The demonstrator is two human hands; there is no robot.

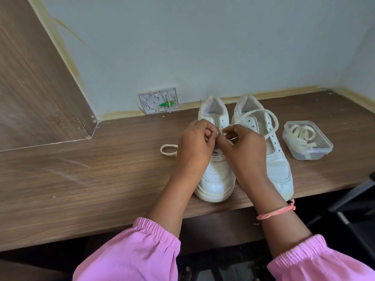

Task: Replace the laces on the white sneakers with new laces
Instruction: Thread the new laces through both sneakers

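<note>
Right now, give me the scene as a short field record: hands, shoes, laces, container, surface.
left hand: fingers curled, pinching the lace at the left sneaker's eyelets
right hand: pinching the same lace beside the left hand
left sneaker: under both hands, toe toward the person
right sneaker: beside it, upper eyelets bare, the lace looping over it
lace loop: lying on the table left of the left hand
plastic container: right of the sneakers, open, laces coiled inside
wooden table: holds everything

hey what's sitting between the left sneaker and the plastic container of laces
The right sneaker, with a loose lace looped over it, stands between the left sneaker and the plastic container in the head view.
</note>
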